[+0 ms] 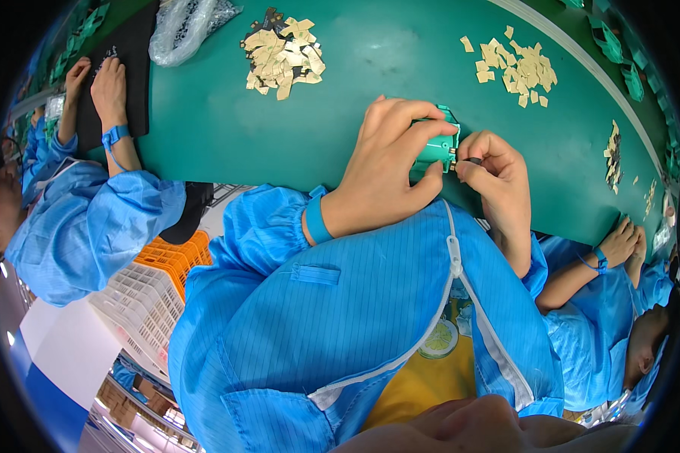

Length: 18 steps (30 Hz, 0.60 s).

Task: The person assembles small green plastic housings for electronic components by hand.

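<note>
My left hand (389, 162) is wrapped round a small green plastic housing (437, 149), thumb below and fingers over its top. Dark wire or edging runs along the housing's upper right side, and small metallic parts show at its right edge. Close against that edge, my right hand (497, 170) pinches a small black piece (472, 160) between thumb and forefinger. What kind of piece it is I cannot make out. Part of the housing is hidden under my left fingers.
Beyond my hands on the green table (204, 128) lies a pile of cream and black pieces (283, 57). Cream pieces (525, 69) are scattered farther right. A clear plastic bag (185, 30) and black mat (132, 90) lie left. Co-workers sit on both sides; crates (140, 302) stand lower left.
</note>
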{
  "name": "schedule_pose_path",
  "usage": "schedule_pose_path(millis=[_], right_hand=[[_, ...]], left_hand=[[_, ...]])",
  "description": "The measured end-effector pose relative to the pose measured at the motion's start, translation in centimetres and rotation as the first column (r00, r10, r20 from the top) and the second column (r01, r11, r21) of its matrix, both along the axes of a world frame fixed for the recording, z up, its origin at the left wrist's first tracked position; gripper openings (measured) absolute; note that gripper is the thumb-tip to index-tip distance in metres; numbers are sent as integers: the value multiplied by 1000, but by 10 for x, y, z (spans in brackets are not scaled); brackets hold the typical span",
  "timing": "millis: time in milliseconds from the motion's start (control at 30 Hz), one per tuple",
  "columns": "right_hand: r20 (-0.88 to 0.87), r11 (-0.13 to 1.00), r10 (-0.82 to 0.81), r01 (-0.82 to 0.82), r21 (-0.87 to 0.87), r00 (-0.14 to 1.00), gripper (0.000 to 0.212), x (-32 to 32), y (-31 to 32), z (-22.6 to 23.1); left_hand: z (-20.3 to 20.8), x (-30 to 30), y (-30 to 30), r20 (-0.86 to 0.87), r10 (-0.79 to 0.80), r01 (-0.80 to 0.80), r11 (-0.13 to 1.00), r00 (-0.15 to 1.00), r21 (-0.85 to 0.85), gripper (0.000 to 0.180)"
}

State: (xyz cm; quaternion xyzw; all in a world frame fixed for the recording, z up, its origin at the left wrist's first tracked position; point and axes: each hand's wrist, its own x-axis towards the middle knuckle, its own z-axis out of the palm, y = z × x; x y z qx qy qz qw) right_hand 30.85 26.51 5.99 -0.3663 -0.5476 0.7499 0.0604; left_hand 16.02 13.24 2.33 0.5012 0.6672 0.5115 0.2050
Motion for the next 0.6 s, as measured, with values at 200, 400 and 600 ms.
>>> schedule_pose_path(millis=[200, 400, 600], right_hand=[[2, 1000, 11, -11, -7, 1000, 17, -1, 0, 0], [-3, 1000, 29, -29, -6, 1000, 18, -1, 1, -1], [8, 1000, 23, -23, -4, 1000, 18, -2, 0, -1]], left_hand=[[-1, 0, 0, -9, -2, 2, 1000, 1000, -8, 43], [-2, 0, 0, -18, -2, 2, 1000, 1000, -6, 41], [-2, 0, 0, -13, -3, 2, 1000, 1000, -13, 41]])
